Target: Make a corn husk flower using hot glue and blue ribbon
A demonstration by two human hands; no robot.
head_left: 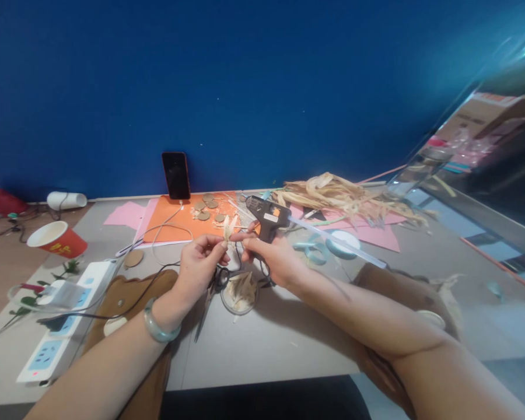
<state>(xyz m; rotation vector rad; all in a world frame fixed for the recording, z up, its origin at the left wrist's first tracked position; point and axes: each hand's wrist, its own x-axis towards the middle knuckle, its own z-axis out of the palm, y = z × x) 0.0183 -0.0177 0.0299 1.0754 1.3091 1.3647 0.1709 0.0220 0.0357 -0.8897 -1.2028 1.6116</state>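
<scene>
My left hand pinches a small pale piece of dried husk and holds it upright above the table. My right hand grips a black hot glue gun, whose nozzle points left toward the husk piece. A clear glue stick juts out behind the gun to the right. A green bangle circles my left wrist. Below my hands stands a small round dish with husk bits, and scissors lie beside it.
An orange sheet with brown round discs lies behind my hands, and a phone leans on the blue wall. A husk pile covers pink paper on the right. A white power strip and a red cup sit left.
</scene>
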